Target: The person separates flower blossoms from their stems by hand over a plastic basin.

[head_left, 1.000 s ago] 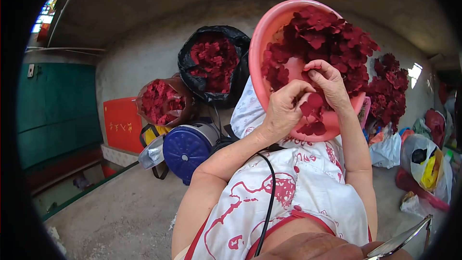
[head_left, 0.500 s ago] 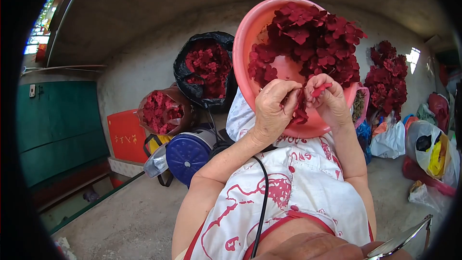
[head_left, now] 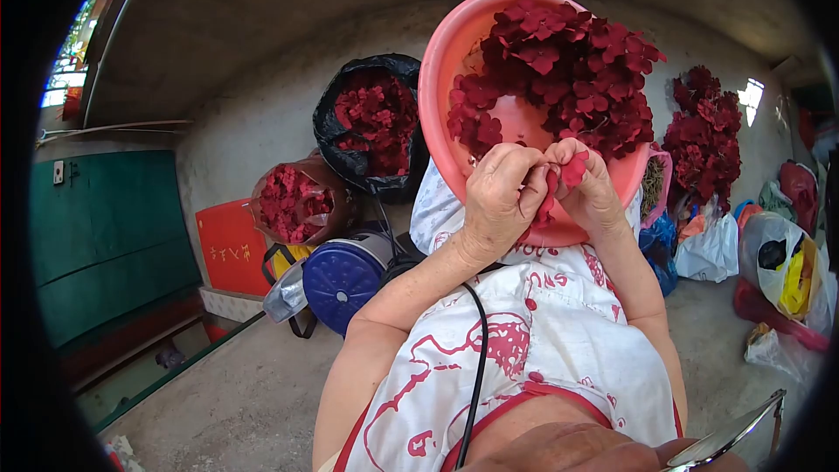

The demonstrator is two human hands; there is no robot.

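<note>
A cloth in white w/ red print (head_left: 542, 341) is seen nearest the camera, w/ a black cable (head_left: 476, 385) run down over it. Above it, the left hand (head_left: 498, 197) and right hand (head_left: 594, 192) are brought together at the near rim of a pink plastic basin (head_left: 437, 96); a single dark-red flower piece (head_left: 572, 170) is pinched between right thumb and fingers, while the left fingers are curled in and pressed against the same piece, approx. touching the right hand. The step in hand is judged to be the pulling apart or stripping of one flower, piece by piece, over the basin; whether a stem or calyx is being removed can't be told, as the fingers hide it. The next move is judged to call for a firm pinch on both sides and a short tug, w/ the separated bits kept over the basin. The basin is tilted toward the camera and heaped w/ dark-red flowers (head_left: 568, 61), mostly at its far side, its near wall being bare. To the left, on the concrete floor (head_left: 236, 393), a blue lidded container (head_left: 341, 280) is seen, then a brown bag (head_left: 297, 201) filled w/ red flowers, and beyond it a black bag (head_left: 371, 122) likewise filled. To the right, another pile of red flowers (head_left: 703, 140) is seen, w/ plastic bags (head_left: 778, 271) near it; their contents can't be made out.
</note>
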